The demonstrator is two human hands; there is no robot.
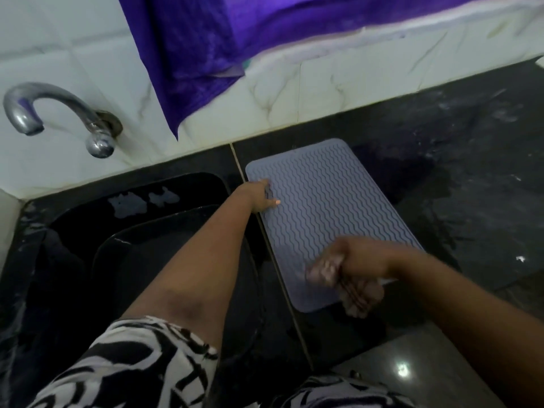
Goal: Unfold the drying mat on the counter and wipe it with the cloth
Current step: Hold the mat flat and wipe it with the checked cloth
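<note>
Both hands (pixel 262 195) (mat (pixel 323 207) flat); wiping.

A curved metal tap (pixel 59 113) projects from the white tiled wall (pixel 294 92) at 10 o'clock above a dark sink (pixel 132 245), with purple fabric (pixel 235 33) hanging at 12 o'clock.

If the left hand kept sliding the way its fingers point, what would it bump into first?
Nothing soon: the left hand points across the flat drying mat, so only ridged mat, then bare counter, probably.
</note>
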